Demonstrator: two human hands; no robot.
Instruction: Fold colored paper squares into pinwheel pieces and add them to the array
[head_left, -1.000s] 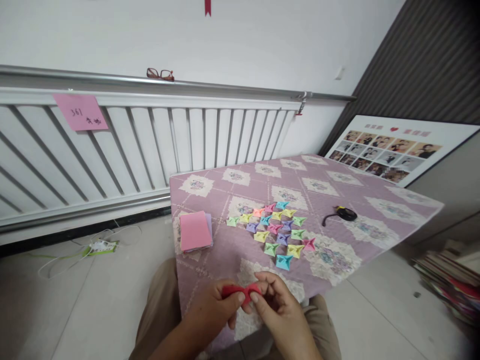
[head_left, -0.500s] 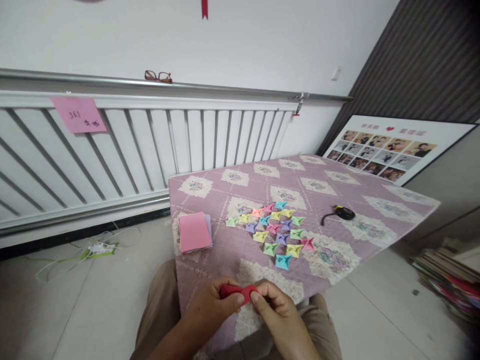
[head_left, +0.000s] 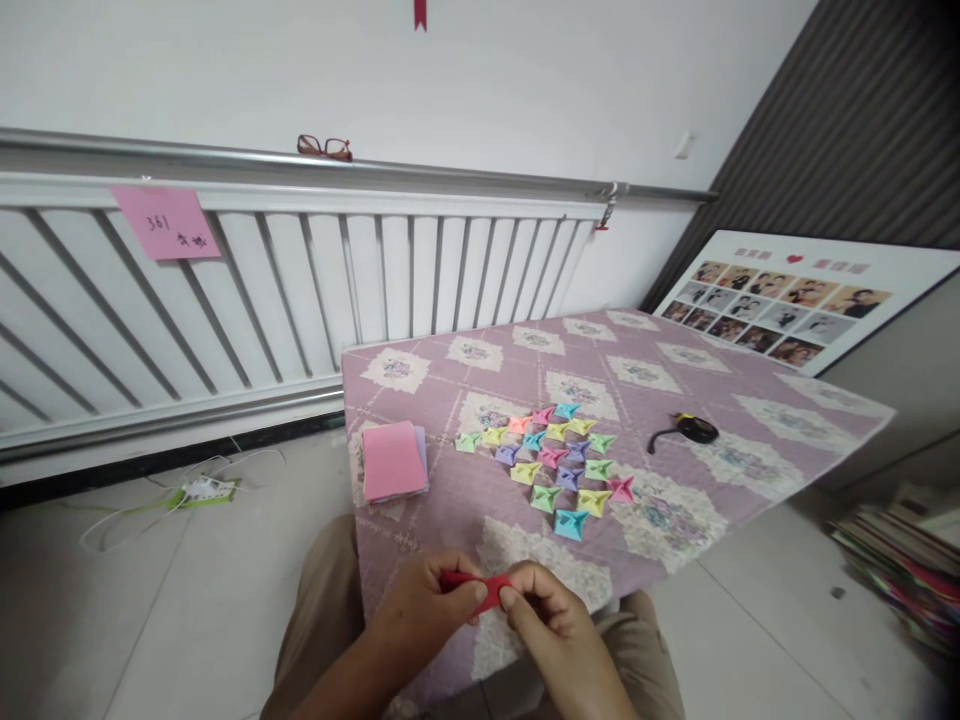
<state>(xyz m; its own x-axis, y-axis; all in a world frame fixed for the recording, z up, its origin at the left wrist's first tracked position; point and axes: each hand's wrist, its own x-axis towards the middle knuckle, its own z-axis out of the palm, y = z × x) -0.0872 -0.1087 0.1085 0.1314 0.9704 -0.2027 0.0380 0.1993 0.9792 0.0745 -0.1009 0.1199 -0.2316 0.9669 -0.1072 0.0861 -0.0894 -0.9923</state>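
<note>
You, red paper (head_left: pixel 493 592) in grip above table (head_left: pixel 450 510) near its close edge: left hand (head_left: pixel 429 606) pinches one end, right hand (head_left: pixel 556 612) other. Likely best: press evenly with both thumbs, edges aligned, no twisting. Folded pieces (head_left: pixel 553 457) sit beyond. Pink note (head_left: pixel 166 222) on radiator (head_left: pixel 442 270) reads "361", characters below unclear; poster (head_left: pixel 795 300) headings illegible. No brand readable.

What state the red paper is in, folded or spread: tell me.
Folded: the red paper forms a narrow strip, pinched by left hand and right hand.
</note>
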